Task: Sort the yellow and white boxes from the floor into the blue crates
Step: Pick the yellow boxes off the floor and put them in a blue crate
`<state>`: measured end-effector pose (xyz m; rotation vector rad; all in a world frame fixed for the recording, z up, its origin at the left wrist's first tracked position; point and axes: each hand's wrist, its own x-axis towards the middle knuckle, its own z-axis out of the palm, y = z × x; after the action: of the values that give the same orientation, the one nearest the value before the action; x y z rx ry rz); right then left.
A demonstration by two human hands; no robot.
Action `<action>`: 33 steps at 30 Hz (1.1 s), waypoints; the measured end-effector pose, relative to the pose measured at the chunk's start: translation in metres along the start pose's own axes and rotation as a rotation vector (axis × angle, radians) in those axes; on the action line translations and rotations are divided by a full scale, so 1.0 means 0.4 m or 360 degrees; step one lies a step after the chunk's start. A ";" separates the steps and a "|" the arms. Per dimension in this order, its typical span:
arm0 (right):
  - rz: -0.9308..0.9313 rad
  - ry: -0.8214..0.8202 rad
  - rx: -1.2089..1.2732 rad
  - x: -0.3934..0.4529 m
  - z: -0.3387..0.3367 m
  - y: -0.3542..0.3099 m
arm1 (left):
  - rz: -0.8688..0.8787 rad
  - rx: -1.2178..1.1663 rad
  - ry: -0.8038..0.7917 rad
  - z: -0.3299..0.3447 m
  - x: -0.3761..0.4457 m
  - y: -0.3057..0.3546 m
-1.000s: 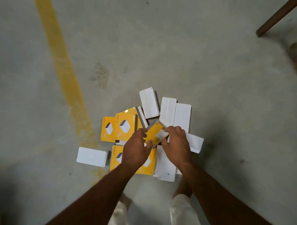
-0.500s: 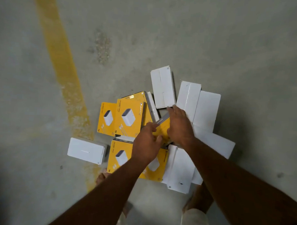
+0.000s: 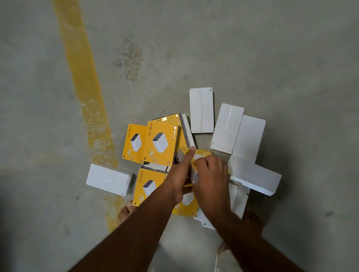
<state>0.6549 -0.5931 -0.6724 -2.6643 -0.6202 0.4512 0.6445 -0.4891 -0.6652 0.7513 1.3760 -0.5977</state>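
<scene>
- Both hands meet over the pile: the right hand (image 3: 210, 177) curls round a small yellow cardboard box (image 3: 202, 157), while the left hand (image 3: 180, 176) steadies it with its forefinger straight.
- The held box sits directly between them, above the pile's middle.
- More yellow boxes (image 3: 161, 143) lie left, flat white cardboard boxes (image 3: 225, 131) right, on the grey concrete floor (image 3: 259, 47).
- No blue crates are in view.

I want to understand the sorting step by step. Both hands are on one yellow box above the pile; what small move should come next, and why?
Probably lift the held yellow box straight up, clear of the pile. The left hand and right hand both grip it, while other boxes lie flat on the floor beneath. No blue crate is in view, so carrying it off comes after.
</scene>
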 end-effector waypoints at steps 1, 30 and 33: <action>-0.0056 0.0092 0.0001 -0.028 0.002 -0.020 | -0.0005 -0.0012 -0.0012 -0.005 -0.002 0.003; 0.1368 -0.0639 0.1464 0.145 0.246 -0.101 | 0.0374 -0.0145 0.0051 -0.372 0.095 0.103; 0.1273 -0.0500 0.1619 0.127 0.200 -0.114 | 0.0378 -0.0201 0.0053 -0.394 0.084 0.081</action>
<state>0.6514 -0.5087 -0.7353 -1.7292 0.5474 1.0534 0.5724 -0.3456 -0.6999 0.8106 1.3184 -0.3101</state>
